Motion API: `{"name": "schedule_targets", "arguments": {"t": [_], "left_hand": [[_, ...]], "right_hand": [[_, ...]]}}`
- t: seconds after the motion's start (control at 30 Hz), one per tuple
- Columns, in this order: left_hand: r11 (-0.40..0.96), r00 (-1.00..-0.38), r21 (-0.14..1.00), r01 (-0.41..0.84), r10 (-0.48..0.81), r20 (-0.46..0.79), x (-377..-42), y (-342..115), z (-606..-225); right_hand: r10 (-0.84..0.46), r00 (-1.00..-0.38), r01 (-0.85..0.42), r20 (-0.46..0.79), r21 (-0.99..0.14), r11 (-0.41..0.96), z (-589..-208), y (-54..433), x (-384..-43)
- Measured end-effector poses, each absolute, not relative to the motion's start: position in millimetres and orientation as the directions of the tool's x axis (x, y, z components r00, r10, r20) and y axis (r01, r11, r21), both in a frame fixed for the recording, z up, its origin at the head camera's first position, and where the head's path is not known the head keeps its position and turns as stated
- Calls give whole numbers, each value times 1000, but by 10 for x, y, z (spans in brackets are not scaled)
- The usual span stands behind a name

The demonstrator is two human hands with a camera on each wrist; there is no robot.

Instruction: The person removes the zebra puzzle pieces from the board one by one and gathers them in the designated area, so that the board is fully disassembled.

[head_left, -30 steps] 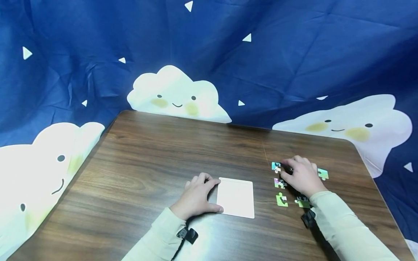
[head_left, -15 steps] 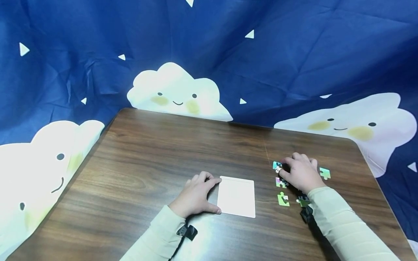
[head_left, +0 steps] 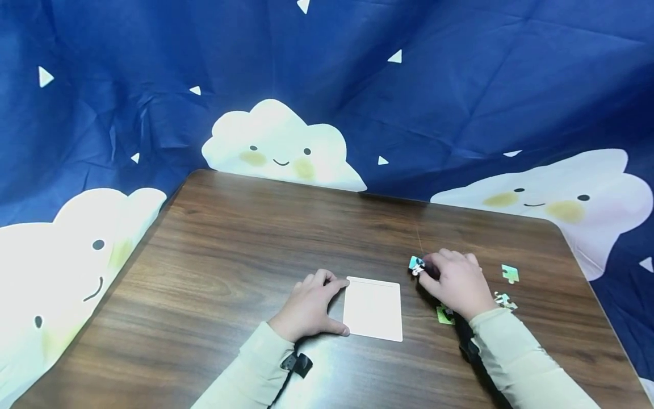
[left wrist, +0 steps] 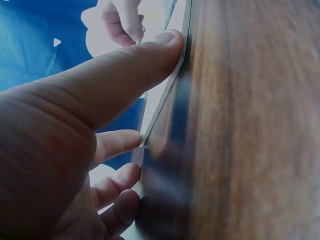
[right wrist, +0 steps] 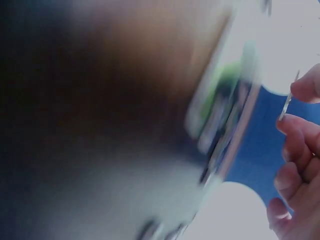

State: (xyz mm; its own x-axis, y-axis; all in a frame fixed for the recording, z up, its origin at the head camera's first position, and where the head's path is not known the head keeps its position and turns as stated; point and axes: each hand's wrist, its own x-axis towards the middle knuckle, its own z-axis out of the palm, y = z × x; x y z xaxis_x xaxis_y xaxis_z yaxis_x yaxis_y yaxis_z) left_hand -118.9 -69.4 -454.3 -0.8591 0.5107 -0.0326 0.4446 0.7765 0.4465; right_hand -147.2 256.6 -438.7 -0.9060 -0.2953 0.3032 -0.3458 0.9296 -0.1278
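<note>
Between the thumb and index finger of my right hand point(head_left: 455, 284) is a jigsaw puzzle piece point(head_left: 416, 265), blue with a white and black print. The right wrist view shows this piece point(right wrist: 287, 104) edge-on, raised over the table. My left hand point(head_left: 310, 304) grips the left side of a white square board point(head_left: 373, 309), index finger at its far corner and thumb at its near one. In the left wrist view the thumb lies on the board's edge point(left wrist: 165, 92) and the other fingers are loosely bent.
Right of the right hand lie a green-blue puzzle piece point(head_left: 510, 273) and a patterned piece point(head_left: 504, 300). A green piece point(head_left: 444, 314) shows partly under that hand. The brown wooden table point(head_left: 255, 227) ends at a blue cloud-print curtain point(head_left: 357, 85).
My right hand has lifted the blue puzzle piece and moved left toward the board with it. Pieces on the right have come into sight. The left hand stays at the board.
</note>
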Motion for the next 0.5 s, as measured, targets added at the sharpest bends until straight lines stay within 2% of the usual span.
{"name": "schedule_targets", "arguments": {"t": [0.33, 0.5], "left_hand": [[792, -862, 415, 447, 506, -38, -1187, -666, -4521], [800, -864, 409, 439, 501, -53, -1190, -663, -4520]], "right_hand": [[-426, -835, -484, 347, -96, 870, -4398, 2070, -1280], [-463, -832, -508, 304, -86, 857, -4386, 1880, -1256]]}}
